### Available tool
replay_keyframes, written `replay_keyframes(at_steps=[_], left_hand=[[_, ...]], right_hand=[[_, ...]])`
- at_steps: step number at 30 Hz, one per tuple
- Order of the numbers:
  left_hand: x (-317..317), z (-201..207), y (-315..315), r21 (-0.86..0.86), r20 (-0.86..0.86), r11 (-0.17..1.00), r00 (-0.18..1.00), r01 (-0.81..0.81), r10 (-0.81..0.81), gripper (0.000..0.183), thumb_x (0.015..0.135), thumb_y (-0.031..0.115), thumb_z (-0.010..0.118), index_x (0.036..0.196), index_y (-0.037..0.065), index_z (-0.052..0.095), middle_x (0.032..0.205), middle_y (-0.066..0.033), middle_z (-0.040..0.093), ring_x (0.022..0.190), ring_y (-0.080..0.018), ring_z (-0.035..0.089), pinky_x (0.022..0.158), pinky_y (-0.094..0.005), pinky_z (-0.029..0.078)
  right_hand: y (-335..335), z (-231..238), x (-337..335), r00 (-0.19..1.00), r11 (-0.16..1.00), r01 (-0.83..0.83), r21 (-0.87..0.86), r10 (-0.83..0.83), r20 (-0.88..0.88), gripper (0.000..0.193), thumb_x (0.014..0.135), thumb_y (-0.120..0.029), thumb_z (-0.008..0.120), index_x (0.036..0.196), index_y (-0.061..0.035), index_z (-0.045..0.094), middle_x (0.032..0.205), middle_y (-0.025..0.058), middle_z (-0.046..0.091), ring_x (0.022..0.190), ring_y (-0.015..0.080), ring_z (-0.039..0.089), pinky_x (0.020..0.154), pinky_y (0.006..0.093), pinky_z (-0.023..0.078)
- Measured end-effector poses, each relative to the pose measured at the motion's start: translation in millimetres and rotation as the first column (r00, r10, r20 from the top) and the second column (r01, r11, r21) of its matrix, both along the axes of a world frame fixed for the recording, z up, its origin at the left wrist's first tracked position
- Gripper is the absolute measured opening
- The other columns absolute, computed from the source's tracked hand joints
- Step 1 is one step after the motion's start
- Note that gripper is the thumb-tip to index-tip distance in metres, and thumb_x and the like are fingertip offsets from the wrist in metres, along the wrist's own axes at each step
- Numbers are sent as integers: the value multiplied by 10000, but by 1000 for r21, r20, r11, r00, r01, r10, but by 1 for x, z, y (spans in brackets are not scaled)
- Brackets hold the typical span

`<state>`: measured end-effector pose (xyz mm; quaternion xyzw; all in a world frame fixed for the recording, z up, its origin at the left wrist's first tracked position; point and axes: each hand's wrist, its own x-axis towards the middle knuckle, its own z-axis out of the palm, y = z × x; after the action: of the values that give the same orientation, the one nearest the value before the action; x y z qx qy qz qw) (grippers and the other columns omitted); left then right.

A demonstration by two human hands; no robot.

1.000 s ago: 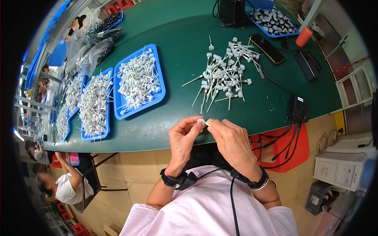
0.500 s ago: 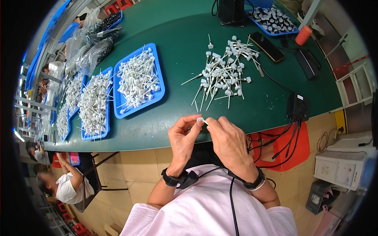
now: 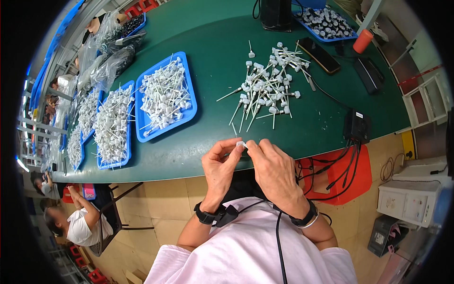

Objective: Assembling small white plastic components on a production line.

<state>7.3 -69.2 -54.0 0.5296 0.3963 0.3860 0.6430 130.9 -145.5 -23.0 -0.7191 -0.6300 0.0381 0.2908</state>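
Note:
Over the near edge of the green table, my left hand (image 3: 220,163) pinches a small white capped part with a thin stem (image 3: 240,144) between thumb and fingertips. My right hand (image 3: 273,170) is closed on the same part from the other side, its fingertips touching my left ones. The fingers cover most of the piece. Just beyond my hands lies a loose pile of similar white-capped stems (image 3: 269,85). To the left, a blue tray (image 3: 142,133) is heaped with more of them.
More filled blue trays (image 3: 128,137) and clear plastic bags (image 3: 106,71) line the left. A phone (image 3: 319,56), a black box with cables (image 3: 357,127) and a red cylinder (image 3: 362,41) sit at right. A red stool (image 3: 340,182) stands below the edge; a seated person (image 3: 87,220) is at lower left.
My hands stay nearly in place, still pinching the small white part. The right fingers have shifted very slightly. The whole view has moved a little.

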Motion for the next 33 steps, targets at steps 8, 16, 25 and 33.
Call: replay_keyframes(at_steps=[8, 16, 25, 33], left_hand=[[-1, -1, -1, 26, -7, 1000, 1000, -3, 4, 185, 887, 38, 701, 1062, -18, 686, 942, -70, 711, 848, -90, 645, 718, -196, 499], [-1, -2, 0, 11, 12, 1000, 1000, 0, 0, 169, 886, 34, 701, 1047, -16, 687, 928, -55, 703, 830, -81, 637, 709, -198, 500], [-4, -6, 4, -36, 8, 999, 1000, 29, -29, 184, 885, 39, 701, 1058, -21, 684, 938, -64, 707, 846, -98, 650, 719, -209, 509], [-6, 0, 10, -115, 42, 992, 998, 60, -55, 221, 905, 93, 695, 1096, -17, 677, 970, -96, 718, 886, -136, 678, 770, -255, 527]], right_hand=[[2, 2, -2, 1000, 1000, -1, -7, 1, 21, 223, 829, -49, 604, 1044, -2, 569, 871, 109, 555, 737, 251, 630, 600, 348, 538], [3, 0, -5, 1000, 1000, 8, 28, -8, -5, 204, 824, -41, 603, 1019, -6, 559, 861, 108, 551, 731, 254, 629, 600, 360, 536], [10, 7, 7, 989, 984, -139, -113, 144, 33, 172, 820, -13, 592, 986, 29, 582, 872, 133, 577, 745, 272, 644, 608, 365, 540], [-1, 15, 20, 967, 993, -98, 72, 112, -230, 262, 875, -24, 591, 1131, 32, 584, 825, 158, 592, 704, 335, 636, 572, 423, 502]])
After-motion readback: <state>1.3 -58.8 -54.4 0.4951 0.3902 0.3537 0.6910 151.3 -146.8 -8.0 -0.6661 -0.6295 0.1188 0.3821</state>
